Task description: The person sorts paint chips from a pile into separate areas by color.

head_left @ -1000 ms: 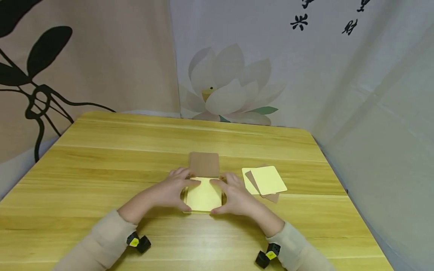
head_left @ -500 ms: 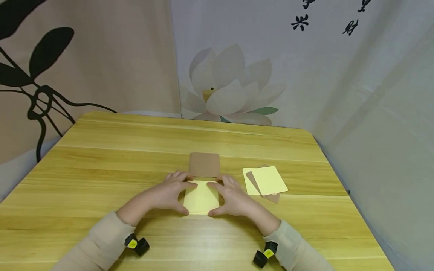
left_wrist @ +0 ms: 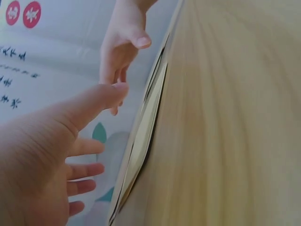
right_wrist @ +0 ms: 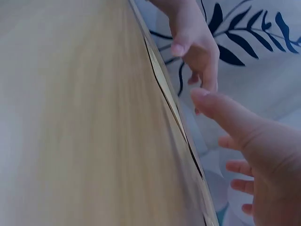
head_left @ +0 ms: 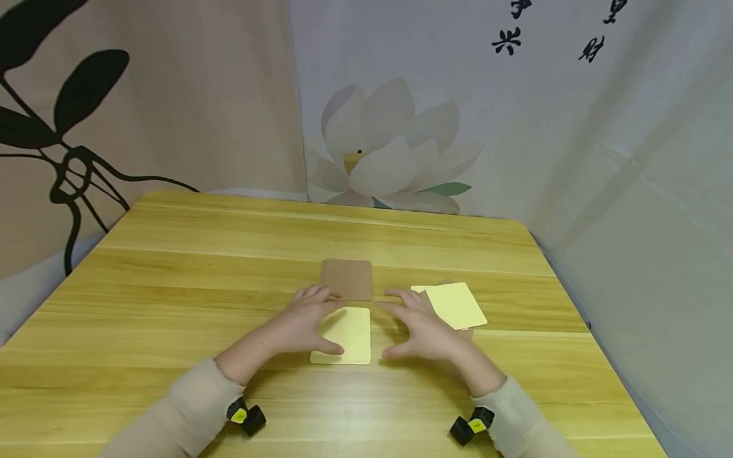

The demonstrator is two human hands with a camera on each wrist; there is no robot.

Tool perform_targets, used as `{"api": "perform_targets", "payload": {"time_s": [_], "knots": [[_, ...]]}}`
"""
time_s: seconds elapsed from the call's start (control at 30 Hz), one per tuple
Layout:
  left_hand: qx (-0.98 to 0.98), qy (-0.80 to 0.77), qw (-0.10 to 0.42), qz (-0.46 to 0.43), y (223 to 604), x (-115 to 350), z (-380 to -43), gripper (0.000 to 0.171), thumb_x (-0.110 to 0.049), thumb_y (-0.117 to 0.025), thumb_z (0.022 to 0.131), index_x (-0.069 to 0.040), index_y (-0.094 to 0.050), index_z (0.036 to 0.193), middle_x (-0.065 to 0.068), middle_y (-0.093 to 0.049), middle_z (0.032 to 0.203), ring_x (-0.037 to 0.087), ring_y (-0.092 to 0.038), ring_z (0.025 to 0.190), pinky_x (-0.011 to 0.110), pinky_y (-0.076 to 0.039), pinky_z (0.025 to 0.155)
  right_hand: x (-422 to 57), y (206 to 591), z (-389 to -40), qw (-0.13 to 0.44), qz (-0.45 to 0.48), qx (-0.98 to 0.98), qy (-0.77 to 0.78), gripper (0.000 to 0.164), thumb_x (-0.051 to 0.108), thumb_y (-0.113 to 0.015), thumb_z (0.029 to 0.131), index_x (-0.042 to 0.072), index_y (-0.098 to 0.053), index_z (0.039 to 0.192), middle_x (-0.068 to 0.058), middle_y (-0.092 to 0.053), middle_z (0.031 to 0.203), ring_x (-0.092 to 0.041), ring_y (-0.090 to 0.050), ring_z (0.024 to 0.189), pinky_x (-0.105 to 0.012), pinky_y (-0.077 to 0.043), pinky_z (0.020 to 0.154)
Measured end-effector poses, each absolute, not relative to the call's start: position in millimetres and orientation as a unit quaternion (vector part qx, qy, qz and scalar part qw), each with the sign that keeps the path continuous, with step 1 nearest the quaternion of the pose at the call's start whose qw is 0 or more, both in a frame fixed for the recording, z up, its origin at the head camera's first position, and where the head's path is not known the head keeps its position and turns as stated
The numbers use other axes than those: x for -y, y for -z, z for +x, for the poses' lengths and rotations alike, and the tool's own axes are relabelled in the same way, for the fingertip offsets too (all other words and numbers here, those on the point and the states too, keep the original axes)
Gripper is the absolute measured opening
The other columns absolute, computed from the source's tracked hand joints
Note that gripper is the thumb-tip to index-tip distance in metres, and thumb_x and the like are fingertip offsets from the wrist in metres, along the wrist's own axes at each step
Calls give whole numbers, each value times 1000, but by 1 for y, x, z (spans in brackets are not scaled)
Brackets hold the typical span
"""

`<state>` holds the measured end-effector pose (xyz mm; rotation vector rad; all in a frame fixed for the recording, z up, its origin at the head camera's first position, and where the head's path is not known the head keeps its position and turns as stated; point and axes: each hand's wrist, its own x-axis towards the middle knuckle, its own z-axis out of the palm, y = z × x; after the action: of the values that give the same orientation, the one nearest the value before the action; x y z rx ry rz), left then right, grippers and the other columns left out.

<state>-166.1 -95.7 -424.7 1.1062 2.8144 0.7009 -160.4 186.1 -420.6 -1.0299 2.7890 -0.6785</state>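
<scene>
Left hand point(head_left: 300, 327) and right hand point(head_left: 428, 331) loosely spread, gripping nothing, about a square yellow card point(head_left: 357, 334).
It lies on the wooden table point(head_left: 172, 286), the left hand's thumb above it at nine o'clock, the right hand apart at three, a brown card point(head_left: 347, 278) at twelve. It looks light, stiffish and apt to slide; pinching opposite edges should suit, sparing the rounded corners.
</scene>
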Motion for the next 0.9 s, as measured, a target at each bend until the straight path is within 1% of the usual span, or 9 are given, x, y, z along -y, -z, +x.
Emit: {"api": "perform_targets", "payload": {"time_s": [0.07,0.1,0.2,0.37,0.47,0.63,0.73,0.9], "knots": [[-905,-233,11,355,425,87,-166,87,-53,-80,67,-8,-54,136,11,-45,138,30,-34,127,56,-23,102,-198,419,-161,44,-334,-914,226,88,48,-83,69,23,-45,144,-9,-31,150,-32,-21,137,-59,-13,106],[-906,-236,10,353,424,82,-166,87,-54,-80,68,-8,-53,137,11,-44,139,30,-34,128,56,-23,102,-204,418,-162,45,-329,-915,228,88,47,-84,68,23,-46,144,-8,-30,150,-32,-20,136,-57,-14,106],[-905,-244,6,349,423,69,-166,89,-55,-80,68,-9,-51,139,11,-42,141,30,-33,129,56,-22,102,-221,416,-164,44,-320,-918,230,90,46,-85,66,23,-46,143,-6,-30,149,-32,-22,135,-55,-17,105],[-904,-242,-4,351,422,44,-165,91,-57,-78,70,-7,-48,141,12,-40,142,31,-32,129,54,-23,100,-249,415,-170,42,-319,-919,230,92,44,-87,64,19,-47,143,-7,-31,148,-34,-23,133,-58,-14,104],[-905,-241,-7,352,422,27,-165,92,-59,-75,72,-6,-47,141,13,-39,142,31,-31,130,54,-24,100,-265,413,-175,43,-314,-919,234,93,40,-89,62,18,-47,142,-10,-32,149,-35,-22,134,-61,-13,103],[-911,-232,-10,341,421,-2,-163,93,-61,-73,72,-6,-46,142,11,-39,143,30,-32,129,55,-24,102,-286,410,-180,49,-298,-923,238,96,34,-91,60,15,-46,143,-13,-30,150,-39,-20,135,-65,-13,101],[-916,-223,-17,333,421,-19,-163,93,-61,-73,72,-6,-46,142,11,-39,143,30,-33,129,53,-25,102,-295,410,-183,53,-286,-926,239,96,35,-91,60,14,-45,143,-13,-29,150,-40,-19,135,-66,-13,101],[-919,-227,-19,322,425,-44,-165,93,-62,-73,71,-10,-46,143,11,-39,143,30,-33,129,49,-28,99,-310,412,-188,63,-266,-932,238,98,39,-89,61,15,-44,145,-13,-27,152,-41,-18,137,-67,-11,101]]}}
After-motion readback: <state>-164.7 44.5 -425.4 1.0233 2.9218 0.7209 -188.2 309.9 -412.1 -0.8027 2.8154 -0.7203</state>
